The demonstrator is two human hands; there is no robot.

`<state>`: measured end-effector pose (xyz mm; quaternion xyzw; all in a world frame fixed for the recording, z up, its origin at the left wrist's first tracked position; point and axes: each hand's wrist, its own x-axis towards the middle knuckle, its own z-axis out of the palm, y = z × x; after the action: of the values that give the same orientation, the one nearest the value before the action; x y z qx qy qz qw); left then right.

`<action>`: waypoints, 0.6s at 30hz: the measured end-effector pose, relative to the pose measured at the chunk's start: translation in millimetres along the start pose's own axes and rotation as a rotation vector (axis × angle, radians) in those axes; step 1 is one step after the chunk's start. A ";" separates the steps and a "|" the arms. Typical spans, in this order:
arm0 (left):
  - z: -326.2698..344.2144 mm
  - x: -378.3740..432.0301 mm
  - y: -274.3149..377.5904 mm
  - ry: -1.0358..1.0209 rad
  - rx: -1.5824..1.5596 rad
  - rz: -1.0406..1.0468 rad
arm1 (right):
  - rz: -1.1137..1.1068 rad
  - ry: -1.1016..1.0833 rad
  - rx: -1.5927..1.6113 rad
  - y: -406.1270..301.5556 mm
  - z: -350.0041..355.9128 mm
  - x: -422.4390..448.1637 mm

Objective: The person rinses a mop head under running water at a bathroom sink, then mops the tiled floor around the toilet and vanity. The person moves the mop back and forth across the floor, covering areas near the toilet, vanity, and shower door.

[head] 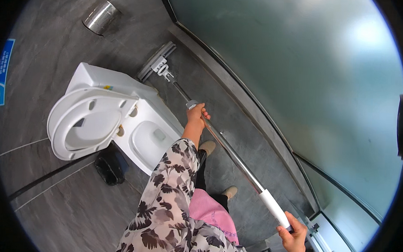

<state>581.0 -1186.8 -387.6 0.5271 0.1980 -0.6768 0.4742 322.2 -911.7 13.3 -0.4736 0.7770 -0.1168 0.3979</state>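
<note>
A sponge mop with a metal pole [235, 155] runs diagonally in front of me. My left hand [197, 115] is wrapped around the pole, just behind its grey collar [191, 104]. At the near end, my right hand [292, 230] grips the white handle [274, 207]. The wide grey mop head [157, 61] lies on the dark floor by the far wall, between the toilet and a raised ledge. To the left stands the white toilet [154, 137], its lid and seat [88, 122] raised.
A black-lined waste bin [110, 166] is beside the toilet. A metal paper holder [101, 17] is fixed to the dark tiled wall. The raised ledge [242, 105] runs below a frosted glass partition [290, 69] on the right. My feet [207, 148] are on the floor below the pole.
</note>
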 end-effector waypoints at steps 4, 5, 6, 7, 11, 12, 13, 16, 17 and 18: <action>-22.0 28.6 -29.2 0.044 0.079 0.027 | 0.224 -0.060 0.041 -13.7 17.1 0.1; -31.4 35.4 -41.4 0.070 0.095 0.022 | 0.295 -0.102 0.055 -9.8 22.7 3.7; -41.7 45.3 -56.0 0.085 0.067 0.040 | 0.354 -0.084 0.098 -2.8 29.8 10.3; -56.0 54.9 -68.7 0.065 0.059 0.033 | 0.325 -0.066 0.070 10.4 43.7 18.1; -118.2 88.0 -145.3 0.107 0.055 0.036 | 0.403 0.053 0.001 58.1 75.7 31.5; -129.3 99.2 -161.5 0.144 0.041 -0.038 | 0.480 -0.001 -0.028 68.5 75.9 36.5; -141.7 107.0 -181.1 0.117 0.013 -0.053 | 0.570 -0.057 -0.057 74.7 73.0 38.4; -155.1 120.2 -204.4 0.205 0.020 -0.161 | 0.598 -0.014 -0.144 93.6 79.1 44.2; -157.3 110.6 -218.0 0.234 0.020 -0.098 | 0.575 0.031 -0.186 90.1 74.8 35.0; -158.9 110.0 -217.6 0.241 0.054 -0.265 | 0.584 0.041 -0.270 96.0 84.7 31.9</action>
<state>480.1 -1009.7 -595.3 0.5861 0.3029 -0.6704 0.3395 314.7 -871.2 -112.0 -0.2766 0.8965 0.0971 0.3323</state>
